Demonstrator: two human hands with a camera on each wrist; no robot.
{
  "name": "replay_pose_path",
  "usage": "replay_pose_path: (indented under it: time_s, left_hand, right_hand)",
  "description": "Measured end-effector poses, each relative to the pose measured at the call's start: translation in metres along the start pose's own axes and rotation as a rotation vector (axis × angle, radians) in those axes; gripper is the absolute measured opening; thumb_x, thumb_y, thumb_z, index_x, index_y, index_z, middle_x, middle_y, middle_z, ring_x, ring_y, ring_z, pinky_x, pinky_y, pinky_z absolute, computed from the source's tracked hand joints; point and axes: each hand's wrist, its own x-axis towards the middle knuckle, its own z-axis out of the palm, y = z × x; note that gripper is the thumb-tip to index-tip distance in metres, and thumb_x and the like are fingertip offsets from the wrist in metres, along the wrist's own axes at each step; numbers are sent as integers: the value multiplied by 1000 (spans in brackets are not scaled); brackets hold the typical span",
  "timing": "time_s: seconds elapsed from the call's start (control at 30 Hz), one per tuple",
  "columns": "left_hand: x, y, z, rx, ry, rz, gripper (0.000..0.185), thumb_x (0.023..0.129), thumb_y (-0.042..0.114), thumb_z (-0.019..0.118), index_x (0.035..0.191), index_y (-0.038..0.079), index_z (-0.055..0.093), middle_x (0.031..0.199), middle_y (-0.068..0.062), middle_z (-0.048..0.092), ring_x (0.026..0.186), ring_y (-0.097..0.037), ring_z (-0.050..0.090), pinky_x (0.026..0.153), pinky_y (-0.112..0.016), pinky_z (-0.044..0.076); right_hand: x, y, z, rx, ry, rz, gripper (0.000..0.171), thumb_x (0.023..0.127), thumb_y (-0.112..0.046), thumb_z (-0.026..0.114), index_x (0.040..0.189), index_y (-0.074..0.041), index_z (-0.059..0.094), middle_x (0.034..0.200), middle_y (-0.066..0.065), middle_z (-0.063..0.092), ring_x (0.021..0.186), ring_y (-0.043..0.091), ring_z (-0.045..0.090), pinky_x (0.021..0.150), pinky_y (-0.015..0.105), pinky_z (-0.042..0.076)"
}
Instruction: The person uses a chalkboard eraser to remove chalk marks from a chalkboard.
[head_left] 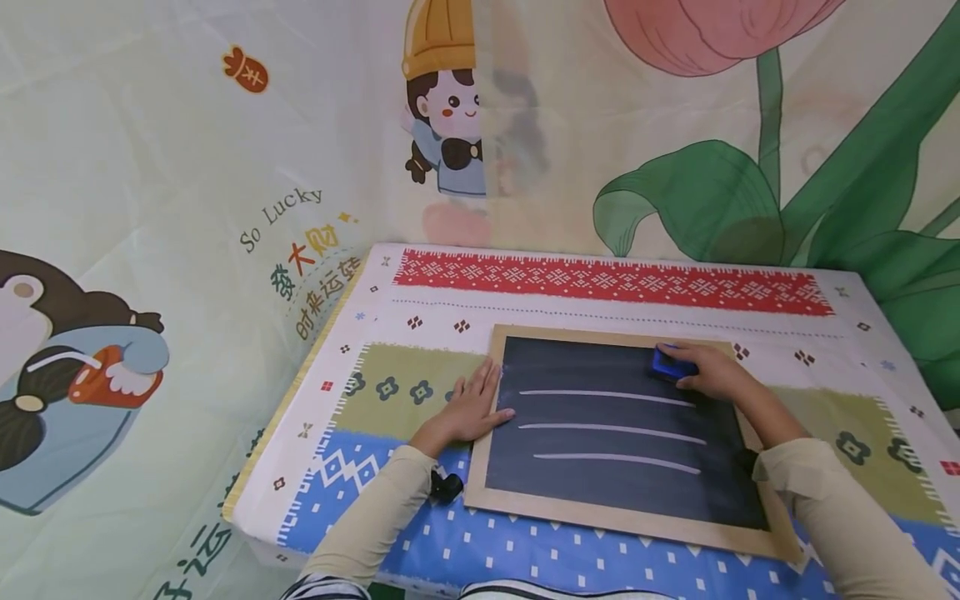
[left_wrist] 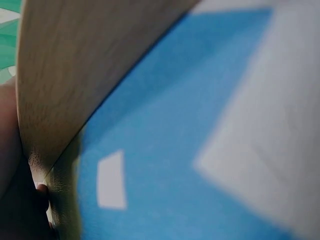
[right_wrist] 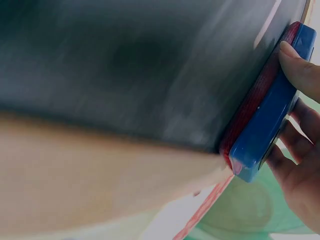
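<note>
A small chalkboard [head_left: 622, 425] in a wooden frame lies flat on a table covered with a patterned cloth [head_left: 525, 550]. Three white chalk lines [head_left: 611, 429] run across its dark surface, one under another. The right hand [head_left: 716, 373] grasps a blue eraser [head_left: 667, 364] near the board's far right corner, above the top line. From the head view the eraser is only a blue block; the right wrist view shows its red felt underside [right_wrist: 250, 107] pressed to the board (thumb on one edge, fingers [right_wrist: 295, 145] on the other). The left hand [head_left: 468, 408] lies flat and relaxed, fingers straight, across the frame's left edge and the cloth. The left wrist view, blurred, shows only wood frame [left_wrist: 75, 65] and blue cloth [left_wrist: 165, 150].
</note>
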Motion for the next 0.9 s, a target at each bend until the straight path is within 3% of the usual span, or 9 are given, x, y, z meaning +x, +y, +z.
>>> replay_pose_path:
  time_s: [0.37,0.57,0.73,0.9]
  left_hand:
    - [0,2,-3,1,-8,10,84,91,57,37,147,10,-4,154,-8,-12,142,-23,-4,110,-54,3]
    - [0,1,-2,-13,20,-5,84,91,56,38,148,10,-4,154,-9,-10,142,-24,-3,110,-54,3]
    - [-1,1,1,-7,-14,-14,85,91,57,37,147,11,-7,154,-8,-13,142,-23,-5,110,-54,1]
    - [-1,3,-1,-15,-7,-4,83,91,56,37,148,9,-4,154,-9,-11,142,-25,-4,110,-55,3]
  right_hand:
    - [-6,6,1,-18,51,4,66,78,-10,69,136,-4,40,132,35,38,114,53,42,90,61,37]
    - [-1,7,0,32,40,6,66,79,-10,68,138,-5,38,134,34,37,117,52,39,93,62,33]
    - [-4,9,2,65,31,-12,67,79,-10,68,138,-2,37,134,34,38,119,52,37,94,62,32]
    - [-16,6,2,164,41,6,75,80,-8,66,143,-4,26,137,33,33,121,51,34,96,64,28]
